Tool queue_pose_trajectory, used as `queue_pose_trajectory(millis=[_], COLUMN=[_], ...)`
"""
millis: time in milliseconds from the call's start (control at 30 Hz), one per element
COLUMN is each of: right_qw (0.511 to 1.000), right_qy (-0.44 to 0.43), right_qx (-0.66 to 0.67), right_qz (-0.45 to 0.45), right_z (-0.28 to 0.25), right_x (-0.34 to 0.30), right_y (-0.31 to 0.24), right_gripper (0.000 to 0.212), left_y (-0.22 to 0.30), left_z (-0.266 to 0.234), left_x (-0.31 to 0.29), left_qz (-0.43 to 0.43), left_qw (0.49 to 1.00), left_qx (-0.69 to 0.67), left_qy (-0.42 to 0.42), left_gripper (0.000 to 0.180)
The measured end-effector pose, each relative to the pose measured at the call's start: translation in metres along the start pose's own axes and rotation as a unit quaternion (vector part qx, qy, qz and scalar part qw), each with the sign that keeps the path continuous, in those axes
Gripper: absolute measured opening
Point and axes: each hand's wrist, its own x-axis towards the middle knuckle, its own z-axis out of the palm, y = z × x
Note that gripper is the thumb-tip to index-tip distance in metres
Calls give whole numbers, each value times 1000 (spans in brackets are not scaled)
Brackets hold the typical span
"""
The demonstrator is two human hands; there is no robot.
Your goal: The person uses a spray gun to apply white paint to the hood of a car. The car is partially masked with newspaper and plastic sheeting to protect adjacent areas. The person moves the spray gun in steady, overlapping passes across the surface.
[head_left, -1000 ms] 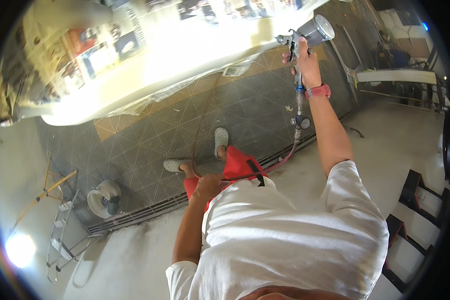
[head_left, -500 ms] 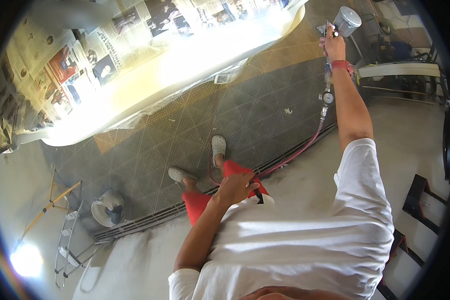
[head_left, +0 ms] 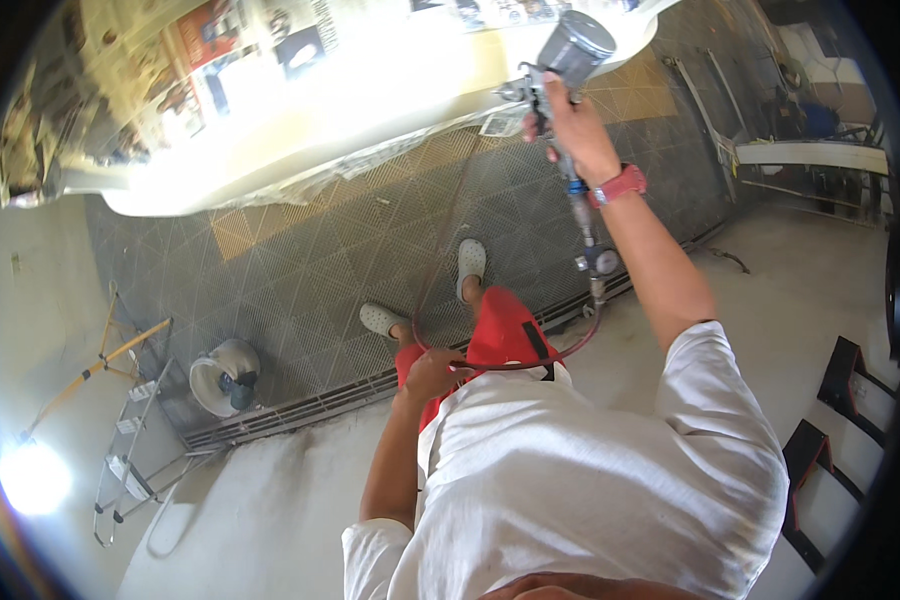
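Observation:
My right hand (head_left: 582, 135) is closed round the handle of a spray gun (head_left: 535, 95). A grey metal cup (head_left: 577, 48) sits on top of the gun, and its nozzle points left toward a brightly lit white panel (head_left: 370, 130). Below the handle hang fittings with a round pressure gauge (head_left: 605, 262). From there a red air hose (head_left: 570, 350) bends down across my waist to my left hand (head_left: 435, 374), which is closed on it. Newspaper masking (head_left: 210, 45) covers the area above the panel; glare washes out much of the surface.
Under my feet is a grey and yellow grid floor (head_left: 320, 250), bordered by a slotted drain (head_left: 300, 415). At left stand a white bucket (head_left: 210, 385), a stepladder (head_left: 130, 450) and a lit lamp (head_left: 35, 478). Black brackets (head_left: 810, 460) and a white strip (head_left: 810, 157) lie right.
My right hand has brought the spray gun left and nearer, alongside the panel. My left hand has moved slightly left and now grips the hose. The view has shifted a little.

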Motion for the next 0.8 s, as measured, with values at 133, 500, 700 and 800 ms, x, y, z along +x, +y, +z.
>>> queue_pose_trajectory(millis=[133,500,700,800], right_qw=[996,976,960,948], right_qy=[-77,-171,-185,-280], right_qx=[17,76,44,85], right_qz=[-27,-107,-205,-123], right_z=[131,440,542,523], right_x=[-38,-95,-95,-123], right_y=[-28,-107,-125,-124], right_gripper=[56,54,53,57], left_y=[-110,-246,-276,-280], left_z=[10,-21,-25,-18], left_x=[-53,-187,-205,-201], left_qz=[25,-51,-168,-153], left_qw=[996,960,957,969], left_qx=[-24,-64,-38,-50], left_qy=[88,266,235,186], left_gripper=[31,35,39,42])
